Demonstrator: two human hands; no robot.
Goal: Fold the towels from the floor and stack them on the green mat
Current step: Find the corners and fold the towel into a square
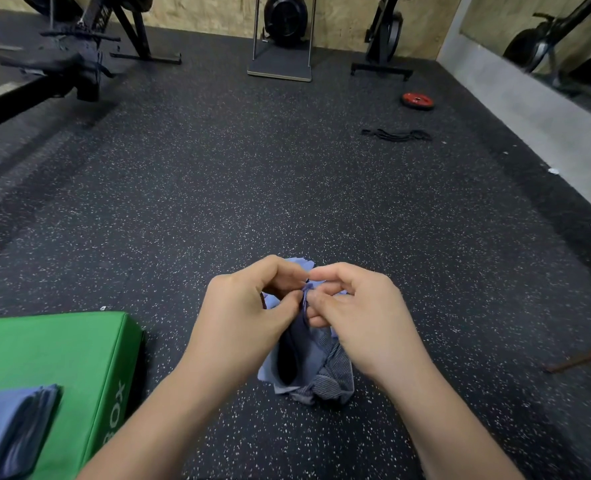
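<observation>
1 towel (308, 370) in left hand (249, 308), right hand (358, 315); 1 green mat (58, 348)

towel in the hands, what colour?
Blue-purple towel, part finely striped; head view.

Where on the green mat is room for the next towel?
The green mat is bare between the folded stack and its far edge. Its near left corner is crowded by that stack. Bare floor lies between the mat and the crumpled towel that the left hand and right hand pinch.
</observation>
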